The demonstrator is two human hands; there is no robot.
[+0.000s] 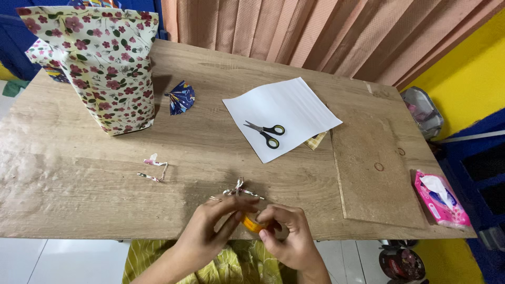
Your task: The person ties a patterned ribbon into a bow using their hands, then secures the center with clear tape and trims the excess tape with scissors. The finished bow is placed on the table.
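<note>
My left hand (210,229) and my right hand (288,236) meet at the near edge of the wooden table (79,179). Between their fingers sits a small yellow-orange tape roll (251,223), gripped by both hands. Just beyond my fingertips lies a small twisted strip of floral paper (239,190). Another bent floral paper strip (153,171) rests to the left. Black-handled scissors (265,132) lie on a white sheet of paper (294,105) in the middle of the table.
A tall floral paper bag (100,68) stands at the far left, with a blue folded paper fan (181,98) beside it. A pink tissue pack (441,199) lies at the right edge. A thin brown board (376,168) covers the table's right part. Curtains hang behind.
</note>
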